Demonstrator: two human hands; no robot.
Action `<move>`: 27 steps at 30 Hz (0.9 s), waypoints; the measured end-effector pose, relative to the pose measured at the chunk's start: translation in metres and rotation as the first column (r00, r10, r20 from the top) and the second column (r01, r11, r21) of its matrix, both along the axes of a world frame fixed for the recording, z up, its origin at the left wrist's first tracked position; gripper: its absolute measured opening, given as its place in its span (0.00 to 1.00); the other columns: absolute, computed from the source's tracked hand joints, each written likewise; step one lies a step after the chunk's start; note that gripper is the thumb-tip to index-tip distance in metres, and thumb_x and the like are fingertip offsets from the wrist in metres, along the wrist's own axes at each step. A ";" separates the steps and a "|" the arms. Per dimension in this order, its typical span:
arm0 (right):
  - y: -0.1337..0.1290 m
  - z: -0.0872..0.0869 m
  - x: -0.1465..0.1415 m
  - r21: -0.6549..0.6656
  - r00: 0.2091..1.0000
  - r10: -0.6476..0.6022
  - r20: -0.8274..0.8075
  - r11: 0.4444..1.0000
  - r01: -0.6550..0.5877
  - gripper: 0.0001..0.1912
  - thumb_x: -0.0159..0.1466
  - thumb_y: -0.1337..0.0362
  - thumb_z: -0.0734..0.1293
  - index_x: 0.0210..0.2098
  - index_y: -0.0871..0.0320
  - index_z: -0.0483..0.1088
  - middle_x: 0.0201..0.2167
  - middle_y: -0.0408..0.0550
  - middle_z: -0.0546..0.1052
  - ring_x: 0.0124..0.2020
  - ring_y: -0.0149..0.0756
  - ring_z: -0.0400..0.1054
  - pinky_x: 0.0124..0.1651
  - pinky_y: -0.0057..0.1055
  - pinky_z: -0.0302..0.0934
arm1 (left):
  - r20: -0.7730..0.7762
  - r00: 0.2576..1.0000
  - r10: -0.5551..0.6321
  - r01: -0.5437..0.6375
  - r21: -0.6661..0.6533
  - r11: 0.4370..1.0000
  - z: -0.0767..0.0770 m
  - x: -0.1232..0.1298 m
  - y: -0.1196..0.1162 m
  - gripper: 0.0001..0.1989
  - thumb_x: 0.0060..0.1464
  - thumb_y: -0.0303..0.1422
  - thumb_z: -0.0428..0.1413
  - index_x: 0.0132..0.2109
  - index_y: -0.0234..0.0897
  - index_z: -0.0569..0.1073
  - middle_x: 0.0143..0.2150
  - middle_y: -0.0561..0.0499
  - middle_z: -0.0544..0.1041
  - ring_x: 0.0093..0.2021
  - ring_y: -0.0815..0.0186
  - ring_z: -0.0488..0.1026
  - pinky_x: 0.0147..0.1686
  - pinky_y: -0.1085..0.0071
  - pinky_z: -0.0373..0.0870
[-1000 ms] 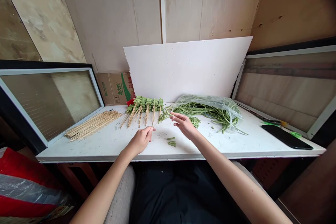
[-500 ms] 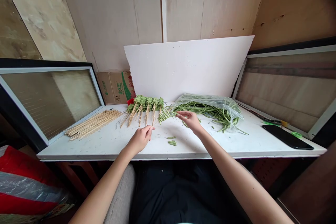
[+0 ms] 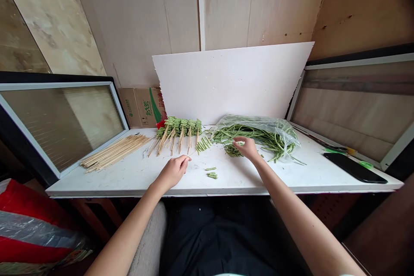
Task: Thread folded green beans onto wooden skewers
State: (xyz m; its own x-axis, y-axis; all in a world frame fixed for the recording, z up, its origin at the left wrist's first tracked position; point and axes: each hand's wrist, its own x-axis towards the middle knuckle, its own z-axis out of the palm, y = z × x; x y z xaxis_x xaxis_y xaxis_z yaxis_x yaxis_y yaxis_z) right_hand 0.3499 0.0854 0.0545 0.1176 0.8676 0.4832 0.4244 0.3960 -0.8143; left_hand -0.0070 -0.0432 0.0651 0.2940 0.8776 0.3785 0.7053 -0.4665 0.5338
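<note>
My left hand [image 3: 174, 170] is closed round the lower end of a bamboo skewer [image 3: 193, 152] above the front half of the white table. Several short green bean pieces [image 3: 203, 144] are threaded side by side along the skewer's far end. Over a small pile of cut bean pieces [image 3: 232, 150] hovers my right hand [image 3: 247, 148], its fingers pointing left and slightly apart, with nothing visible in them. A few loose bean pieces [image 3: 212, 175] lie near the table's front edge, between my hands.
Finished bean skewers [image 3: 181, 127] are stacked at the back, beside a cardboard box [image 3: 139, 108]. Bare skewers [image 3: 116, 152] lie at the left. Long beans [image 3: 247, 133] spill from a clear plastic bag [image 3: 280, 127]. At the right rests a black phone [image 3: 354, 167].
My right hand has moved away from the threaded bean pieces, rightward to the pile of cut beans. The left hand stays in place, the skewer's far end now slightly further right.
</note>
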 end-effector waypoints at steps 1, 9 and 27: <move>-0.005 0.006 -0.007 0.000 0.998 0.060 0.001 0.998 -0.060 0.13 0.55 0.53 0.77 0.34 0.55 0.84 0.40 0.56 0.85 0.48 0.56 0.76 0.56 0.50 0.63 | -0.003 1.000 0.002 -0.002 -0.001 1.000 0.000 0.000 0.000 0.22 0.72 0.43 0.42 0.50 0.37 0.78 0.26 0.51 0.76 0.31 0.61 0.75 0.37 0.68 0.68; -0.054 0.037 -0.066 -0.113 0.842 0.527 -0.117 0.835 -0.539 0.20 0.61 0.43 0.74 0.34 0.55 0.82 0.39 0.51 0.83 0.42 0.45 0.73 0.44 0.38 0.63 | -0.029 1.000 0.005 -0.005 -0.007 1.000 -0.001 0.002 0.000 0.21 0.72 0.41 0.43 0.50 0.36 0.78 0.29 0.50 0.77 0.30 0.63 0.74 0.35 0.69 0.65; -0.051 0.016 -0.085 -0.134 0.838 0.496 -0.227 0.836 -0.532 0.19 0.59 0.46 0.76 0.31 0.56 0.80 0.35 0.47 0.81 0.38 0.39 0.72 0.46 0.36 0.62 | -0.157 0.988 -0.003 0.010 0.044 0.999 0.004 0.005 -0.007 0.18 0.72 0.38 0.44 0.47 0.42 0.79 0.37 0.49 0.82 0.34 0.61 0.76 0.34 0.70 0.63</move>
State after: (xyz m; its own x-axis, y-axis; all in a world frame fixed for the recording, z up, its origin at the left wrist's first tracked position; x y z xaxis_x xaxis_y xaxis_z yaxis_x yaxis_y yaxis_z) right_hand 0.2652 0.0341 0.0701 -0.3030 0.8966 0.3229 0.0444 0.3517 -0.9350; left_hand -0.0024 -0.0506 0.0690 0.3584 0.8588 0.3660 0.7758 -0.4921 0.3950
